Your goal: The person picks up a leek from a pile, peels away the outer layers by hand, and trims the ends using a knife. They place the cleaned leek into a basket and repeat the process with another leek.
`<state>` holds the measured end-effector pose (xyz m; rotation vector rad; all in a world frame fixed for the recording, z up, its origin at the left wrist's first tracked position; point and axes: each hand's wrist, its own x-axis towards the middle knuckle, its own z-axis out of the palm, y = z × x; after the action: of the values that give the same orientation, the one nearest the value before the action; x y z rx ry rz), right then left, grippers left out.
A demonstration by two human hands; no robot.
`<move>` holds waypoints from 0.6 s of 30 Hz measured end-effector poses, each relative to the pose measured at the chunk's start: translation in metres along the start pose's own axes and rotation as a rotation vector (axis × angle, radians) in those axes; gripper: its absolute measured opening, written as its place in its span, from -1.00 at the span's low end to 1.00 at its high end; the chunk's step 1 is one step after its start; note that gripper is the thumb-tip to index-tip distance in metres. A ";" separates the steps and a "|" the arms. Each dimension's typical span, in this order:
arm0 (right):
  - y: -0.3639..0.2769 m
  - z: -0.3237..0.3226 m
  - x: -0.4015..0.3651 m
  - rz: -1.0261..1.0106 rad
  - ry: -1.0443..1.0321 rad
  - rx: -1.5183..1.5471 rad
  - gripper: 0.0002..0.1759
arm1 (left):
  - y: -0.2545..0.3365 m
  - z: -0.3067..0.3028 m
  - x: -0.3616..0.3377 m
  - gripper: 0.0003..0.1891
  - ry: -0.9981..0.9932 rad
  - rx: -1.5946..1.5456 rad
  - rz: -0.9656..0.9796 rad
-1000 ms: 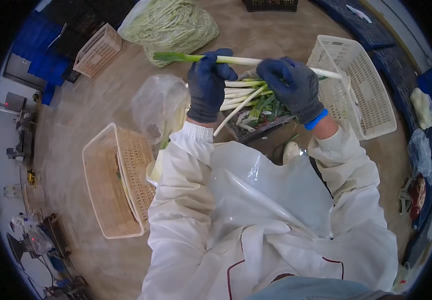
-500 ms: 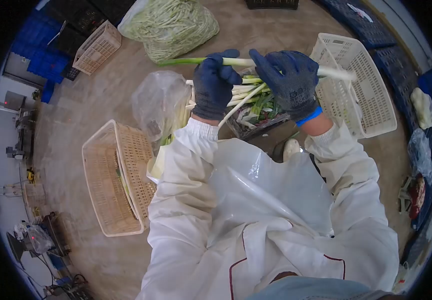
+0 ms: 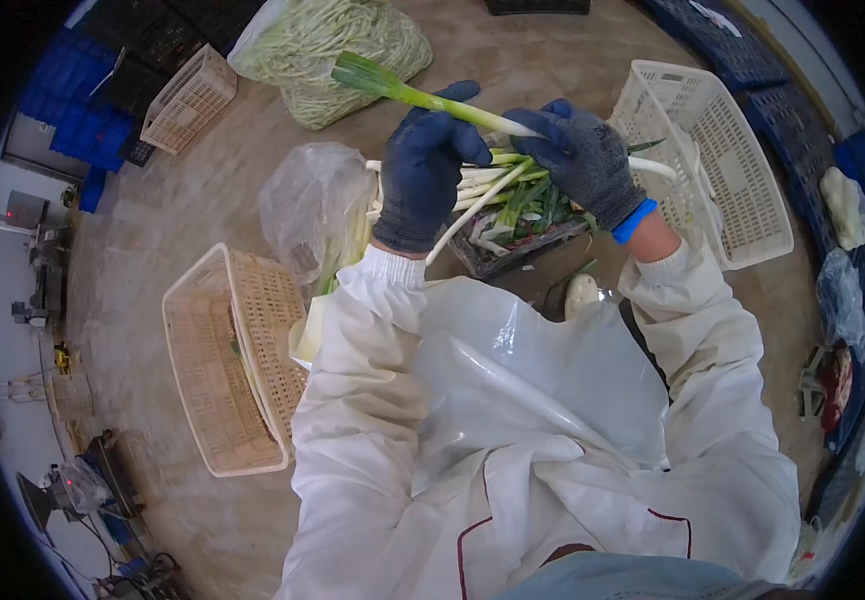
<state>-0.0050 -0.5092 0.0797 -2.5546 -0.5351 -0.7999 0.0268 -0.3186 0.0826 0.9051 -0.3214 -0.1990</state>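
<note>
A long green onion (image 3: 487, 119) slants across both hands, its green top at the upper left and its white end past my right hand. My left hand (image 3: 417, 180), in a dark blue glove, is closed loosely about the green part, the stalk lying between forefinger and thumb. My right hand (image 3: 587, 160), gloved too, grips the white part. Just below, more green onions (image 3: 477, 190) lie over a dark crate (image 3: 492, 262) holding green leaves and trimmings (image 3: 527, 212). A clear plastic bag (image 3: 312, 205) is beside my left hand.
To the left stands a cream basket (image 3: 237, 360); at the right is a divided white basket (image 3: 752, 180). A large bag of green stalks (image 3: 347, 60) sits ahead. Another basket (image 3: 189, 100) is at the far left. Blue pallets (image 3: 717, 45) line the right side.
The green onion has tilted: its green top has risen and shows more, while its white end has dropped and drawn left. My right hand has turned slightly, its fingers closer round the stalk.
</note>
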 end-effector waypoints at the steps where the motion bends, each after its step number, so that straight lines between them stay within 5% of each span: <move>1: 0.002 0.000 0.000 -0.024 0.015 -0.020 -0.64 | 0.002 0.000 0.000 -0.51 -0.024 -0.026 -0.032; 8: -0.010 0.001 -0.003 -0.088 0.052 -0.181 -0.62 | -0.006 -0.022 -0.001 -0.49 -0.111 -0.159 -0.094; 15: -0.007 0.002 -0.002 -0.144 0.015 -0.012 -0.59 | -0.006 -0.029 -0.001 -0.62 -0.179 -0.039 0.040; 18: -0.004 0.012 -0.010 -0.024 -0.066 0.482 -0.61 | 0.010 -0.014 -0.008 -0.68 -0.098 0.726 0.378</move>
<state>-0.0088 -0.5023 0.0661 -2.1359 -0.6862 -0.5173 0.0248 -0.3000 0.0808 1.5280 -0.6706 0.2446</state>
